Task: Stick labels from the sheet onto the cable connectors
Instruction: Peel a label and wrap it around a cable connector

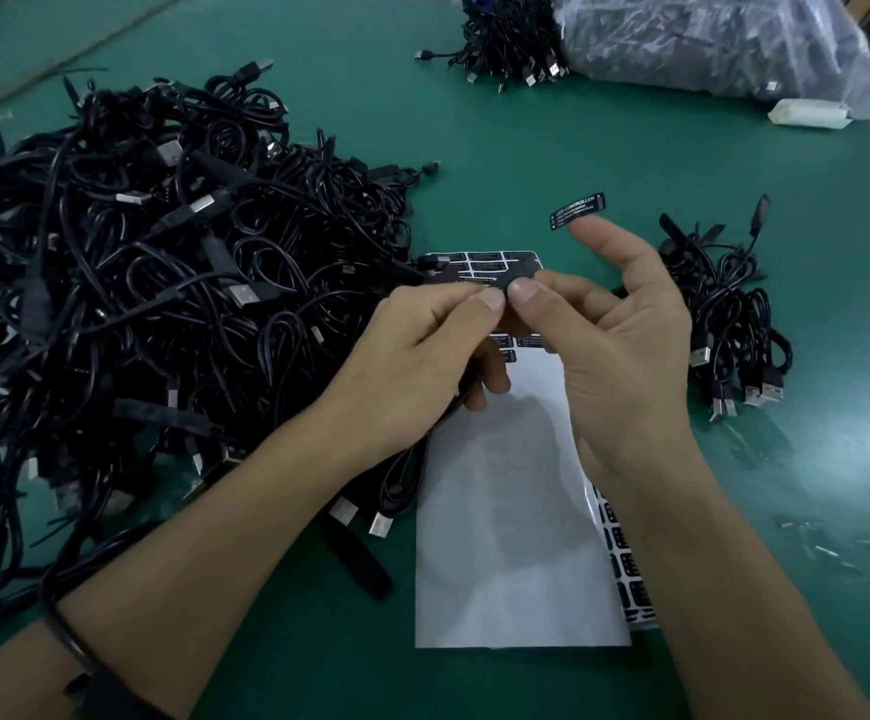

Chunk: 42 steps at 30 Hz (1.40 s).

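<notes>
A black cable (pixel 66 631) crossed my left forearm at the near edge of the green table (pixel 318 85). Just beyond lay the label sheet (pixel 516 537), a long strip with its length running straight away from me. Most of it was bare white backing. Rows of black labels remained only at its far end, and a second sheet of black labels (pixel 630 574) peeked out from under its right edge.

Above the sheet's far half, my left hand (pixel 412 350) pinched a slim black connector (pixel 518 278) between thumb and forefinger. My right hand (pixel 625 356) pinched its other end. The connector lay crosswise, left to right. My remaining right fingers were spread. One black label (pixel 577 211), printed LED CONTROLLER in white, clung to a raised fingertip, its long side tilted up toward the right.

To the left sat a big tangled pile of black cables (pixel 163 262) with silver plugs. To the right sat a smaller bunch (pixel 734 330).

Farthest off, a clear plastic bag (pixel 708 39) held more dark cables, and a loose bundle (pixel 511 44) lay beside it.
</notes>
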Each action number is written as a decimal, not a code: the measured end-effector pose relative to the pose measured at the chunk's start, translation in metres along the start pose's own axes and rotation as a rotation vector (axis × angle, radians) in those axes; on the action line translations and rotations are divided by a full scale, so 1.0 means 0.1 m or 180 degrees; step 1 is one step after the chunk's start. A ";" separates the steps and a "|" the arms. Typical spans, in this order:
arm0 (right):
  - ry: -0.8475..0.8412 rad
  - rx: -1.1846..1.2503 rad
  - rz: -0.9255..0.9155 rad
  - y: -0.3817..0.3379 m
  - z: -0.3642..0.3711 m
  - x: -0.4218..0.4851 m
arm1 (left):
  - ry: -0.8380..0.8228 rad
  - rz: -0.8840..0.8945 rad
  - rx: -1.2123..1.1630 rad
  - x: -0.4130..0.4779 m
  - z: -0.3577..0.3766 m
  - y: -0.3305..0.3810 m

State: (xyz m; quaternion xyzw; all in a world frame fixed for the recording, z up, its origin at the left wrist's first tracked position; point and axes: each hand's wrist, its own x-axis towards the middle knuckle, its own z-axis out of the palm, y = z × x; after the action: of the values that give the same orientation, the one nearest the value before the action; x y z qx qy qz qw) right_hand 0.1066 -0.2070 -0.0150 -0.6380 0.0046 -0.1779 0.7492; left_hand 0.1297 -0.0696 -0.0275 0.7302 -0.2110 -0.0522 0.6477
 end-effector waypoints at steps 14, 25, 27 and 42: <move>0.0073 0.0010 0.0030 0.01 -0.01 0.01 | 0.0409 -0.0121 -0.0046 0.02 -0.04 -0.03; 0.0142 -0.0117 -0.0011 0.02 -0.03 0.01 | 0.0287 -0.0085 -0.0069 0.04 -0.05 -0.04; 0.0167 -0.0161 -0.0025 0.02 -0.03 0.01 | 0.0312 -0.0121 -0.0089 0.05 -0.04 -0.04; -0.0032 -0.0291 0.0281 0.06 0.01 -0.01 | 0.0524 -0.0225 -0.0265 0.06 -0.06 -0.03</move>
State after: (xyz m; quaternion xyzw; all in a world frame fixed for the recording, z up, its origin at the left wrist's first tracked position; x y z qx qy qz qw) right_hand 0.1078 -0.2049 -0.0204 -0.6716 0.0370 -0.1410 0.7264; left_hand 0.1383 -0.0659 -0.0280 0.7115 -0.1288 -0.0235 0.6904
